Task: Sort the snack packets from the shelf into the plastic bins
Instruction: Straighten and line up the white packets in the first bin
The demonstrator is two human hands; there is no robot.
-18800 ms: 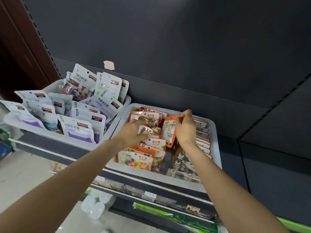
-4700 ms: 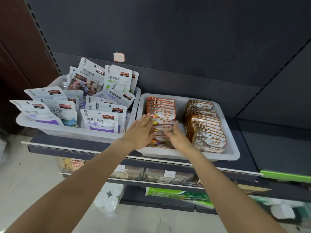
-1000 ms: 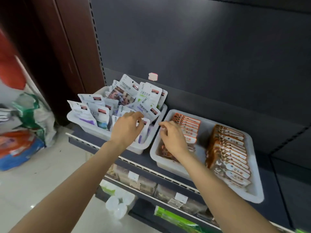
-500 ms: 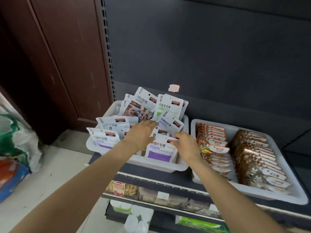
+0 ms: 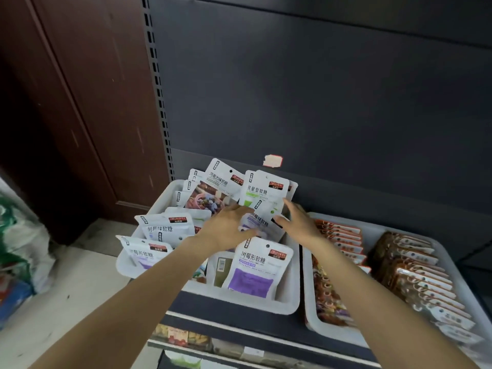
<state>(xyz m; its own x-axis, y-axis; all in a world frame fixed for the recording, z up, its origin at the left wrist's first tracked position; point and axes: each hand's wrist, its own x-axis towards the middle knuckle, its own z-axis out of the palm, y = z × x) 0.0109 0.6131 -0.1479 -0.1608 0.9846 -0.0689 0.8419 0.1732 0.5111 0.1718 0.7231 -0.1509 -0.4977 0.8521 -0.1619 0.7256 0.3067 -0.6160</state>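
I have both hands in the left bin [image 5: 282, 302], left hand [image 5: 226, 230] and right hand [image 5: 299, 222], each grip released, fingers straight against a white packet [image 5: 262, 222] between them.

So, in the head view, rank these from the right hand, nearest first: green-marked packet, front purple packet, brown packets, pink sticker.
1. Green-marked packet: just left of the right hand.
2. Front purple packet: below-left, left bin's front.
3. Pink sticker and brown packets: too close to call; sticker on the back panel, packets in the right bin.
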